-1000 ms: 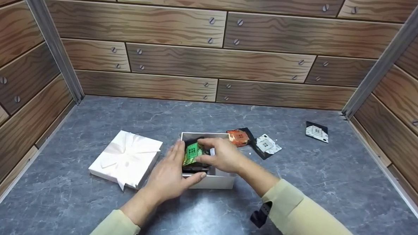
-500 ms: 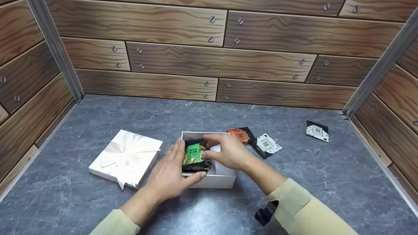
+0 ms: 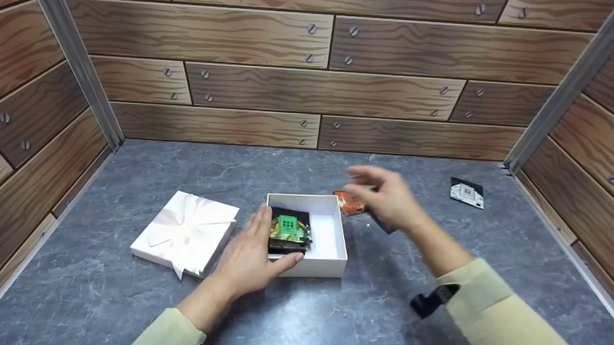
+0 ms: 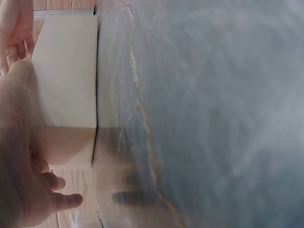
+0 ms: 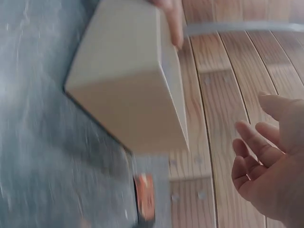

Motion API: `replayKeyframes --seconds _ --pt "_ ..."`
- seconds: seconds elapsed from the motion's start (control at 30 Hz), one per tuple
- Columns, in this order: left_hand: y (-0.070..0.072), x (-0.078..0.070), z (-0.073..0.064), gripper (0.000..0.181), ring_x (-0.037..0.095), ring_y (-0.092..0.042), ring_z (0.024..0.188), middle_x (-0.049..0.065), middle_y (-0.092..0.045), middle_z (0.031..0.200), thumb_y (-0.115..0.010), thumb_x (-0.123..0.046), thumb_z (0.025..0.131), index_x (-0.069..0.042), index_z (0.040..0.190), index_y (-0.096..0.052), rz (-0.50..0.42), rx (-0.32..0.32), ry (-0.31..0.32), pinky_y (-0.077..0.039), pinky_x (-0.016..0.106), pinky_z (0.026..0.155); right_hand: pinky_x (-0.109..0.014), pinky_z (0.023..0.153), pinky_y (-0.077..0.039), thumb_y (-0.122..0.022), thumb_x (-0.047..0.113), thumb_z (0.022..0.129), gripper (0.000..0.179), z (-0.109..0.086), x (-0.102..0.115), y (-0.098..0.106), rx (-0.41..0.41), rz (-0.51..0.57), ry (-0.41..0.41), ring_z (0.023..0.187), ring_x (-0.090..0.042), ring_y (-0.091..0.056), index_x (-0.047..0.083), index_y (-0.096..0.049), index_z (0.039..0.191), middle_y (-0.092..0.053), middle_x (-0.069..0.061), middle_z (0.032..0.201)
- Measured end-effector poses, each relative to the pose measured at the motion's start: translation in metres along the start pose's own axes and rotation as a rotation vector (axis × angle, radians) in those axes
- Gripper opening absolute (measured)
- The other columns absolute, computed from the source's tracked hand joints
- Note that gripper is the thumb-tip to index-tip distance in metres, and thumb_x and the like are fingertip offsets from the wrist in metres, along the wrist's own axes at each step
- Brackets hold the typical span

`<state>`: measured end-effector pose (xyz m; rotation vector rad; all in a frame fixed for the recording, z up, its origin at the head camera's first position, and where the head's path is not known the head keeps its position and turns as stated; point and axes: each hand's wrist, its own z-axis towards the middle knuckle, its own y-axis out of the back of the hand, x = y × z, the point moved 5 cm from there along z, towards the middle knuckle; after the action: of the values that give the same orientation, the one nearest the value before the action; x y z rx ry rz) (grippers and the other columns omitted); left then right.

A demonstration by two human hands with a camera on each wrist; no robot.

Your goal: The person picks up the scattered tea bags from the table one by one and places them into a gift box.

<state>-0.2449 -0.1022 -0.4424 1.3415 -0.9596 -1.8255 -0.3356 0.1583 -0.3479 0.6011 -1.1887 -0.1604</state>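
Note:
In the head view my left hand (image 3: 249, 253) rests against the left wall of an open white box (image 3: 329, 246), its fingers straight and its thumb along the near rim. Inside, on the left, a black packet with a green label (image 3: 289, 229) lies on top of other dark packets. My right hand (image 3: 386, 196) is in the air to the right of the box, fingers loosely bent, holding nothing. Beneath it lie an orange-and-black packet (image 3: 347, 204) and another packet, of which only a dark corner (image 3: 385, 224) shows. The right wrist view shows the right hand (image 5: 270, 166) apart from the box.
A white lid with a bow (image 3: 185, 232) lies left of the box. Farther right, near the back, is a silver-and-black packet (image 3: 466, 193). Wood-patterned walls (image 3: 310, 89) enclose the grey marbled table (image 3: 102, 236) at the back and sides.
My right hand has let go of the green-labelled packet, which now lies flat in the box, and has moved up and right over the loose packets. The left hand stays put.

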Motion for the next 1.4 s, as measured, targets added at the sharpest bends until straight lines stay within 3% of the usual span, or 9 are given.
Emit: replayKeyframes --seconds 0.23,0.47,0.73,0.97,1.07,1.13,1.2,1.3,1.4 --pt "-0.001 -0.001 0.001 0.119 0.045 -0.026 0.157 0.025 -0.022 0.172 -0.060 -0.078 0.092 0.006 0.166 -0.020 -0.001 0.004 -0.002 -0.031 0.061 0.122 -0.022 0.089 -0.057 -0.077 0.020 0.100 0.045 -0.009 -0.041 0.070 -0.158 0.030 -0.039 0.102 -0.008 -0.072 0.002 -0.067 0.139 -0.075 -0.016 0.123" --pt "0.001 -0.001 0.000 0.120 0.045 -0.027 0.156 0.025 -0.023 0.171 -0.061 -0.078 0.091 0.006 0.166 -0.021 0.001 -0.014 -0.007 -0.032 0.062 0.121 -0.017 0.090 -0.055 -0.075 0.005 0.100 0.042 -0.022 -0.092 0.120 -0.256 0.118 -0.028 0.100 0.000 -0.071 -0.008 -0.063 0.138 -0.078 0.008 0.108" --pt "0.004 0.000 0.003 0.118 0.046 -0.029 0.155 0.027 -0.026 0.170 -0.063 -0.077 0.092 0.007 0.165 -0.023 -0.004 -0.036 -0.022 -0.033 0.063 0.120 -0.013 0.086 -0.054 -0.074 0.004 0.100 0.029 -0.042 -0.148 0.164 -0.350 0.225 -0.092 0.095 0.001 -0.071 0.008 -0.074 0.128 -0.078 0.013 0.104" --pt "0.000 0.002 -0.002 0.118 0.047 -0.030 0.154 0.027 -0.026 0.170 -0.062 -0.077 0.092 0.007 0.165 -0.023 -0.010 -0.024 -0.015 -0.035 0.063 0.119 -0.007 0.082 -0.048 -0.074 0.009 0.100 0.032 -0.064 -0.199 0.199 -0.423 0.120 -0.218 0.096 0.012 -0.061 0.039 -0.071 0.111 -0.068 0.031 0.100" --pt "-0.001 0.003 -0.003 0.117 0.047 -0.030 0.155 0.027 -0.026 0.170 -0.063 -0.076 0.092 0.007 0.165 -0.023 -0.016 -0.020 -0.010 -0.035 0.064 0.119 -0.007 0.084 -0.045 -0.075 0.015 0.100 0.028 -0.066 -0.218 0.207 -0.410 0.036 -0.288 0.100 0.009 -0.055 0.026 -0.073 0.126 -0.062 0.033 0.104" --pt "-0.001 0.003 -0.003 0.117 0.047 -0.029 0.155 0.027 -0.026 0.170 -0.064 -0.075 0.092 0.007 0.165 -0.023 -0.019 -0.021 -0.009 -0.034 0.063 0.119 -0.008 0.084 -0.044 -0.076 0.021 0.101 0.042 -0.064 -0.228 0.210 -0.383 -0.017 -0.331 0.103 0.006 -0.050 0.011 -0.067 0.141 -0.062 0.024 0.114" --pt "-0.001 0.003 -0.002 0.117 0.047 -0.029 0.155 0.027 -0.026 0.170 -0.064 -0.075 0.092 0.007 0.165 -0.023 -0.020 -0.020 -0.011 -0.034 0.063 0.120 -0.010 0.083 -0.043 -0.075 0.027 0.102 0.063 -0.062 -0.237 0.211 -0.349 -0.049 -0.374 0.105 0.004 -0.046 0.000 -0.053 0.154 -0.062 0.006 0.129" --pt "0.001 0.002 0.000 0.118 0.047 -0.029 0.155 0.026 -0.025 0.171 -0.062 -0.078 0.092 0.006 0.166 -0.023 -0.017 -0.017 -0.012 -0.034 0.062 0.120 -0.013 0.083 -0.042 -0.072 0.033 0.103 0.075 -0.057 -0.245 0.213 -0.283 -0.075 -0.407 0.105 0.005 -0.044 -0.003 -0.039 0.160 -0.047 -0.020 0.151" --pt "0.001 0.002 0.000 0.118 0.048 -0.030 0.154 0.026 -0.025 0.171 -0.061 -0.078 0.092 0.006 0.166 -0.023 -0.011 -0.016 -0.012 -0.034 0.062 0.120 -0.013 0.084 -0.042 -0.071 0.032 0.105 0.077 -0.051 -0.249 0.210 -0.239 -0.052 -0.400 0.106 0.007 -0.046 -0.004 -0.034 0.162 -0.038 -0.028 0.160"
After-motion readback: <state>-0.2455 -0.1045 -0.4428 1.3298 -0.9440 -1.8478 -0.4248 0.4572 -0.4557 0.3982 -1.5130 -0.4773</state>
